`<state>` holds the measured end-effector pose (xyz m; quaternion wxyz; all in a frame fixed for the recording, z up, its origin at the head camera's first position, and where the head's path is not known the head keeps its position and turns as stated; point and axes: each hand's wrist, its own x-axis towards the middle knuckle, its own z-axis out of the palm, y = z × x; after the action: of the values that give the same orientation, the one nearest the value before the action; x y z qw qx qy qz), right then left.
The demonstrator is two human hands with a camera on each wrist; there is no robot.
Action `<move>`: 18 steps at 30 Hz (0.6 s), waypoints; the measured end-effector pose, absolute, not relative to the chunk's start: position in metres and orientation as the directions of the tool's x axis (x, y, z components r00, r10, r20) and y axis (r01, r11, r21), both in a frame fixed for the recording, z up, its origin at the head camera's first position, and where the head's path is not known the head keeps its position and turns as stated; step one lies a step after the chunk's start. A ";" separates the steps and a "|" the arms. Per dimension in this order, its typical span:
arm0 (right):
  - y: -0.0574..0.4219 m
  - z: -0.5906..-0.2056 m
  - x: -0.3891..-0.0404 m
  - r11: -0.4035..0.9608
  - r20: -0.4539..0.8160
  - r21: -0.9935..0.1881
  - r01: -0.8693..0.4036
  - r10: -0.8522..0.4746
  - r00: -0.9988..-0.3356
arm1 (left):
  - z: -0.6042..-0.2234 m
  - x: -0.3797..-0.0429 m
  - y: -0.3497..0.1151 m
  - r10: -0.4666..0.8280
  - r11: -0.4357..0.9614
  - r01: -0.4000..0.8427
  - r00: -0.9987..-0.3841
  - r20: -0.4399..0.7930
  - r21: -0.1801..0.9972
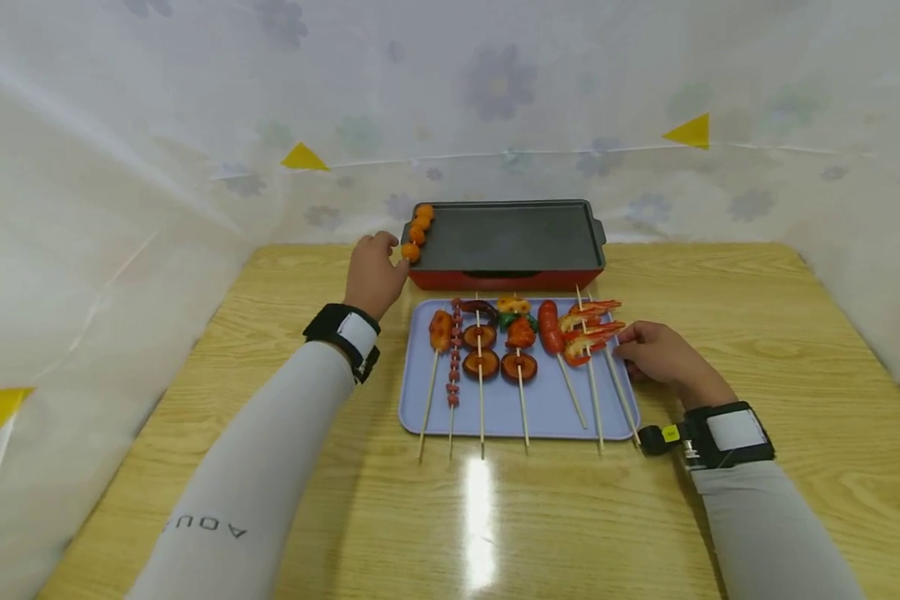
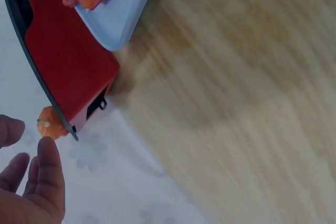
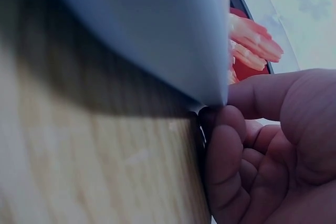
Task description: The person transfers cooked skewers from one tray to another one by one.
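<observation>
A skewer of orange balls (image 1: 417, 235) lies along the left end of the red and black grill (image 1: 506, 237). Beside it is my left hand (image 1: 375, 273), thumb and fingers apart around the near ball; the left wrist view shows a gap between the fingertips and that orange ball (image 2: 51, 121). My right hand (image 1: 660, 354) pinches the right rim of the lilac tray (image 1: 502, 417). Close up in the right wrist view, thumb and fingers hold the edge of the tray (image 3: 157, 35).
On the tray lie several skewers: mushrooms (image 1: 480, 364), a sausage (image 1: 550, 327), shrimp (image 1: 588, 337), small pink pieces (image 1: 453, 367) and a browned piece (image 1: 441, 331). Their sticks overhang its near edge. A pale flowered sheet (image 1: 495, 100) hangs behind the wooden table (image 1: 757, 333).
</observation>
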<state>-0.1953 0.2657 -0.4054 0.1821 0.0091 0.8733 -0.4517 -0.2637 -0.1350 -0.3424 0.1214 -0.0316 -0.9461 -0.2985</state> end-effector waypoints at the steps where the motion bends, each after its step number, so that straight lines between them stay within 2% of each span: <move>1: 0.266 -0.406 -0.196 0.590 -0.325 -0.787 0.179 -0.150 -0.934 | -0.341 -0.266 -0.134 -0.010 0.832 0.122 -0.972 0.234 0.541; 5: 0.266 -0.407 -0.195 0.586 -0.328 -0.790 0.183 -0.150 -0.933 | -0.337 -0.271 -0.133 0.007 0.866 0.093 -0.985 0.174 0.491; 18: 0.261 -0.405 -0.197 0.598 -0.330 -0.781 0.180 -0.150 -0.932 | -0.326 -0.275 -0.135 0.091 0.906 0.106 -0.994 0.056 0.410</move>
<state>-0.1972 0.2608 -0.4045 0.1840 0.0088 0.8746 -0.4485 -0.2749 -0.1351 -0.3263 0.0177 -0.0505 -0.9760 -0.2112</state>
